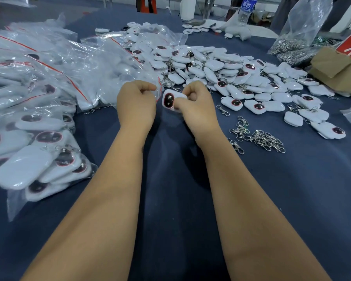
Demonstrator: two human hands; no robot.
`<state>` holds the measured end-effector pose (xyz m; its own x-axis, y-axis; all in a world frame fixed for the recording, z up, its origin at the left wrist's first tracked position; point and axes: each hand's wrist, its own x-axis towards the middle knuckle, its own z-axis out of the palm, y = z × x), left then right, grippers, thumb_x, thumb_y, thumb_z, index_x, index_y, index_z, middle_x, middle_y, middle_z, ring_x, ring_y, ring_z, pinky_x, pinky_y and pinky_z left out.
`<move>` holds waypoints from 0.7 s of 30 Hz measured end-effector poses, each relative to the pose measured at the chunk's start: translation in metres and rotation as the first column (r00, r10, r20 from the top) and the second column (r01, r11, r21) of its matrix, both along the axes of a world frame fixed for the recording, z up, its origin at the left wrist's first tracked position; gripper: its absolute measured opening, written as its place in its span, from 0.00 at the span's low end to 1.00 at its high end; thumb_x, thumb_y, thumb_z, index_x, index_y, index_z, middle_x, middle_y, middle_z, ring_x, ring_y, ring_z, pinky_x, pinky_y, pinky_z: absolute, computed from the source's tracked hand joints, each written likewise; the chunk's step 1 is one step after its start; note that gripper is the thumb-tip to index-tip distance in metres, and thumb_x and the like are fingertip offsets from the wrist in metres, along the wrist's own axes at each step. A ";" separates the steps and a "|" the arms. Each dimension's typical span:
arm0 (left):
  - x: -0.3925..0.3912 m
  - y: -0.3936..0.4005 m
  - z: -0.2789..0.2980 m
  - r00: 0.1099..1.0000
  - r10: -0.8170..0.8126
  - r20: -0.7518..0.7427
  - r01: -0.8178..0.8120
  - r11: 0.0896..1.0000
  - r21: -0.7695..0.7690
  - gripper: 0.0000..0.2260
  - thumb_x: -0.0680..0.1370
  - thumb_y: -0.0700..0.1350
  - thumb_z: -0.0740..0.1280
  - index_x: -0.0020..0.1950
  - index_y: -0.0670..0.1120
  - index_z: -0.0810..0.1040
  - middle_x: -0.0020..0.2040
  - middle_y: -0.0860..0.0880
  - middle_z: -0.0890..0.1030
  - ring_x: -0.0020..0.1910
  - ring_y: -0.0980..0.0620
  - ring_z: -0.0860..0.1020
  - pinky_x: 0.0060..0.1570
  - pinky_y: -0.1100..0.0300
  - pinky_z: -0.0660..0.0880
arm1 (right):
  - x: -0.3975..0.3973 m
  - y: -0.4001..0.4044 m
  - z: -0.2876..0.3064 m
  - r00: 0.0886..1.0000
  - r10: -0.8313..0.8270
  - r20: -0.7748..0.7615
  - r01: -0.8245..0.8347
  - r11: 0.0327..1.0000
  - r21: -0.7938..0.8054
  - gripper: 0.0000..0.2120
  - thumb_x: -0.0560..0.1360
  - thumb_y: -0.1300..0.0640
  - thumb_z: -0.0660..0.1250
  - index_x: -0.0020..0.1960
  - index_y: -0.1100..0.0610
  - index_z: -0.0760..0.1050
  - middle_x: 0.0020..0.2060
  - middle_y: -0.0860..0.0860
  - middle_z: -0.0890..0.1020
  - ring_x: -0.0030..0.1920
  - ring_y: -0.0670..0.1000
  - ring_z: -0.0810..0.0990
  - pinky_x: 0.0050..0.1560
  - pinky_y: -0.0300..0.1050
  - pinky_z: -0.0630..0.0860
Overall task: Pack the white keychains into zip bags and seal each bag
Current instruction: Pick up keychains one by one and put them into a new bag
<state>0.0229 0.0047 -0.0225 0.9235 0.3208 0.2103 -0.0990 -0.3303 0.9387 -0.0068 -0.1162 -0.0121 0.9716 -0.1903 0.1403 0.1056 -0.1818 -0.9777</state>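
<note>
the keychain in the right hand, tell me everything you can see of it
The keychain is a small white rounded block, plastic by its look, with a glossy dark oval ringed in red on the face turned to the camera. It is tilted, held above the blue cloth just in front of the loose keychain pile. The right hand pinches its right side; the left hand is close beside it, any contact unclear. No clip is visible on it.

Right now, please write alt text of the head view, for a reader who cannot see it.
The right hand holds a white keychain above a dark blue table, with the left hand curled beside it. Loose keychains are heaped behind, filled zip bags at left, metal clasps at right.
</note>
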 end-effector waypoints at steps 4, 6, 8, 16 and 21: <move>-0.005 -0.008 0.001 0.993 -0.112 0.048 0.112 0.994 0.018 0.13 0.73 0.49 0.59 0.32 0.43 0.71 0.28 0.50 0.68 0.31 0.52 0.65 0.35 0.55 0.65 | 0.004 -0.002 0.002 0.998 0.058 -0.006 -0.053 0.949 0.311 0.15 0.74 0.72 0.62 0.59 0.61 0.75 0.43 0.56 0.82 0.40 0.50 0.81 0.42 0.40 0.79; -0.007 -0.012 0.002 0.986 -0.148 0.072 0.151 0.987 -0.050 0.15 0.74 0.53 0.59 0.35 0.42 0.70 0.29 0.50 0.68 0.31 0.52 0.65 0.36 0.53 0.65 | 0.006 -0.002 0.000 0.998 0.059 -0.025 -0.049 0.957 0.285 0.12 0.75 0.71 0.63 0.55 0.62 0.78 0.43 0.57 0.84 0.42 0.52 0.83 0.46 0.43 0.82; -0.009 -0.012 0.004 0.981 -0.179 0.075 0.184 0.980 -0.072 0.15 0.73 0.53 0.60 0.36 0.41 0.71 0.30 0.51 0.70 0.33 0.53 0.66 0.38 0.53 0.66 | 0.008 -0.002 -0.003 0.997 0.055 -0.045 -0.040 0.959 0.279 0.09 0.74 0.71 0.64 0.50 0.60 0.78 0.41 0.56 0.85 0.41 0.51 0.84 0.48 0.46 0.83; -0.016 -0.014 0.012 0.944 -0.325 0.052 0.328 0.922 -0.207 0.09 0.65 0.43 0.61 0.39 0.41 0.78 0.36 0.45 0.73 0.37 0.54 0.69 0.41 0.57 0.68 | 0.011 -0.005 -0.007 0.997 0.026 -0.078 -0.002 0.958 0.288 0.09 0.73 0.70 0.65 0.53 0.65 0.77 0.42 0.59 0.86 0.40 0.54 0.86 0.52 0.53 0.83; -0.013 -0.013 0.010 0.934 -0.357 0.022 0.356 0.920 -0.161 0.10 0.67 0.40 0.64 0.41 0.35 0.81 0.35 0.45 0.74 0.35 0.53 0.69 0.40 0.58 0.67 | 0.010 -0.005 -0.007 0.995 0.017 -0.095 0.008 0.965 0.261 0.12 0.71 0.70 0.68 0.54 0.65 0.77 0.41 0.60 0.86 0.38 0.53 0.83 0.43 0.48 0.80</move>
<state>0.0101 -0.0084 -0.0121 0.9844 -0.0014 0.1757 -0.1746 -0.1199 0.9773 0.0036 -0.1208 -0.0186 0.9790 -0.2037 -0.0068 0.0099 0.0808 -0.9967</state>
